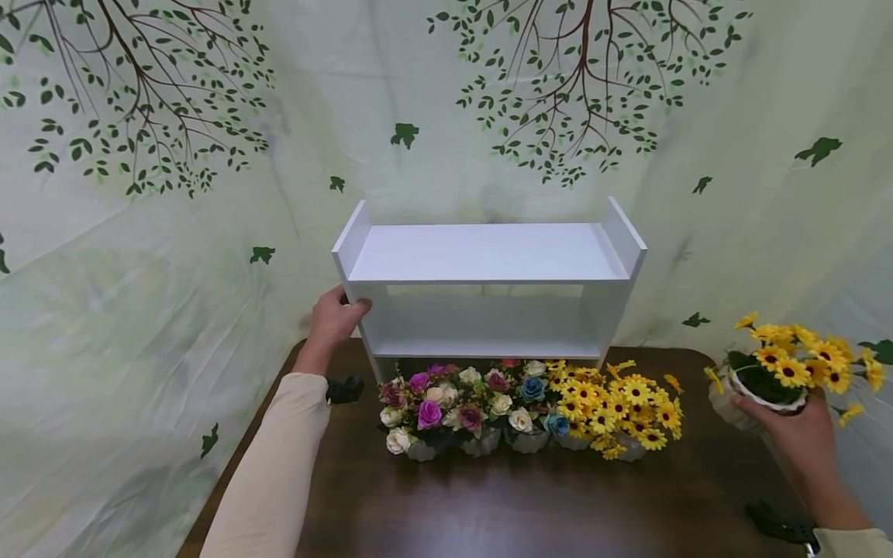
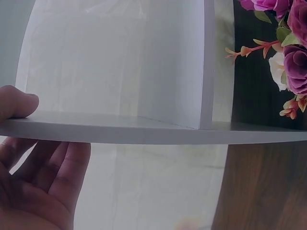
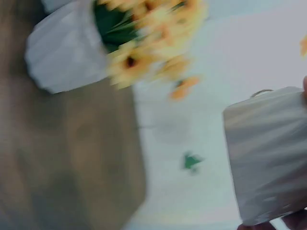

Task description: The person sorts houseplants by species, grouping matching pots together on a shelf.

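Note:
A white two-tier shelf [image 1: 488, 252] stands at the back of the table, behind a row of flower pots. My left hand [image 1: 335, 319] grips its left side panel; in the left wrist view the thumb lies on one face of the panel [image 2: 144, 135] and the fingers are on the other. At the far right, my right hand [image 1: 795, 438] holds a potted bunch of yellow sunflowers [image 1: 795, 364] above the table's right edge. The right wrist view shows the side of its pale pot [image 3: 266, 153], with only bits of the fingers visible.
Pots of purple, white and blue roses [image 1: 481, 403] and yellow sunflowers [image 1: 621, 411] stand in a row in front of the shelf's base. The dark wooden table [image 1: 516, 504] has rounded back corners. A cloth backdrop [image 1: 314, 101] printed with branches hangs close behind.

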Demonstrator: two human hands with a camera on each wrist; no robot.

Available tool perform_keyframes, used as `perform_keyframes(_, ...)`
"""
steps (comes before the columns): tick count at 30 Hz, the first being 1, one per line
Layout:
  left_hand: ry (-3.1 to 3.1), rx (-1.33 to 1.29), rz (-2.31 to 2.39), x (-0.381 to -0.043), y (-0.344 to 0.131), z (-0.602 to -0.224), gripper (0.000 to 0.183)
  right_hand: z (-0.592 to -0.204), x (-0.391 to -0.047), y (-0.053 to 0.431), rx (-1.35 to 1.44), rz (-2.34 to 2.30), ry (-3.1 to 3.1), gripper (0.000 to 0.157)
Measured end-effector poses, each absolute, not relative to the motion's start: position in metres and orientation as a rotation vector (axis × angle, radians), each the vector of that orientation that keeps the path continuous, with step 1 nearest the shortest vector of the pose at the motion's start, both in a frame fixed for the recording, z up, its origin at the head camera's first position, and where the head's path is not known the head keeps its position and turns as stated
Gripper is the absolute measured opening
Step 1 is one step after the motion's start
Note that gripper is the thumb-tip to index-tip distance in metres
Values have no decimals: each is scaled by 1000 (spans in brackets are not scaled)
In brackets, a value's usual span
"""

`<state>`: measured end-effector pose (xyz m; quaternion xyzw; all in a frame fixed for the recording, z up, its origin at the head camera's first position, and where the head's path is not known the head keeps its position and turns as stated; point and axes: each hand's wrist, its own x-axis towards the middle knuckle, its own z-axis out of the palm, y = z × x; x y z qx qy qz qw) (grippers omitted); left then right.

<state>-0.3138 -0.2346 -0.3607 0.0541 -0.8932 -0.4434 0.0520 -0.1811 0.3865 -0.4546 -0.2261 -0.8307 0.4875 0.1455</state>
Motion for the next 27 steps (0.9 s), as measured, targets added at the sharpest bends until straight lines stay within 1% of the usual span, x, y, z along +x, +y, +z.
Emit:
perform_keyframes(4,-2738,150,-1335,-314,-235,-359,58,-420,-177,376,-503,1357,-2386,96)
perform_keyframes(8,-2756,140,-1337,-314,-235,-358,60,-378,-177,370,-339,1298,-2401,91)
perform_keyframes(14,-2754,166,-1327,-313,-241,-357,59,-316,-196,350,-154,1304,-2384,90)
perform_keyframes(20,-2766,137,-1305,-310,-244,-357,58,-271,-213,331,-119,1306,-2416,88)
perform_keyframes(27,-2765,121,-1325,-311,-237,-360,57,-232,-212,315,-87,1322,-2369,87)
